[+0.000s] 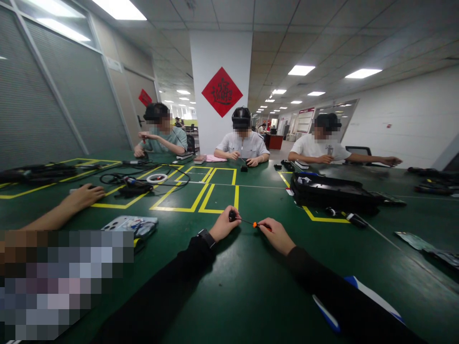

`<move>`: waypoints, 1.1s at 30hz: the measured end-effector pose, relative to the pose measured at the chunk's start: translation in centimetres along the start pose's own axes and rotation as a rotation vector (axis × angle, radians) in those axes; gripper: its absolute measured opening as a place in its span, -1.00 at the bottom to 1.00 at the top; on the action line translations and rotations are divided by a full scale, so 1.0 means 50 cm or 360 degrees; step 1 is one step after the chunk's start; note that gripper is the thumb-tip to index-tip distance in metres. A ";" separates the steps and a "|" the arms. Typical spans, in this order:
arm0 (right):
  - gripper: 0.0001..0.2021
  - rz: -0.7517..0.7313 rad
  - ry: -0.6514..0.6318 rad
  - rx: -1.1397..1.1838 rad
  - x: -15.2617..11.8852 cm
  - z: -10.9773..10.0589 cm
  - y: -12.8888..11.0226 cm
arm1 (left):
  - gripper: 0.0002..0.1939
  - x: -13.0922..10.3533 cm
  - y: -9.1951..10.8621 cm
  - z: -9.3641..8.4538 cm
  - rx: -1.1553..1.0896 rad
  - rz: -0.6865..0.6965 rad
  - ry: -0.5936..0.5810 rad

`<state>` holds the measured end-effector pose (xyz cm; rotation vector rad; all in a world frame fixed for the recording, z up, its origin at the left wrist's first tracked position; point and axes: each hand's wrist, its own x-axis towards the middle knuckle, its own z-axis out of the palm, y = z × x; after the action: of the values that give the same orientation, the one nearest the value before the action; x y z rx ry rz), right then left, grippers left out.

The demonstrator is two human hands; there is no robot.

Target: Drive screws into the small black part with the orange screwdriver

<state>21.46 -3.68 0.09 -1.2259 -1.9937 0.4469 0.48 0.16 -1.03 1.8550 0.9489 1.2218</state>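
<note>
In the head view, both my hands are raised over the green table [229,296], near its middle. Between the fingers of my left hand [223,226] is a small black rounded part [232,216]; its exact kind is too small to make out. My right hand [277,235] is closed around the handle of a screwdriver [255,224] with an orange collar. The thin shaft points left, and its tip reaches the black part or stops just beside it; I cannot tell which. Most of the handle is hidden in my right fingers.
Yellow tape [219,212] marks rectangles ahead. A black open case [328,191] lies right, coiled cables [132,184] left. Near a co-worker's hand [86,195] is a pale case [131,224]. A blue-and-white object [375,298] lies by my right sleeve. Several people sit opposite.
</note>
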 end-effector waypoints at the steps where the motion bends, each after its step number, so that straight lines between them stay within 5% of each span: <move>1: -0.82 -0.0014 0.0005 -0.0026 0.000 -0.001 0.000 | -0.79 0.000 0.000 0.000 -0.0003 -0.0004 -0.0001; 33: -0.81 0.0020 -0.0002 -0.0001 -0.002 0.000 0.000 | -0.78 -0.001 0.002 -0.001 -0.0046 -0.0029 0.0024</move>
<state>21.45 -3.75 0.05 -1.2391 -1.9883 0.4534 0.43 0.06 -0.93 1.8134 0.9496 1.2342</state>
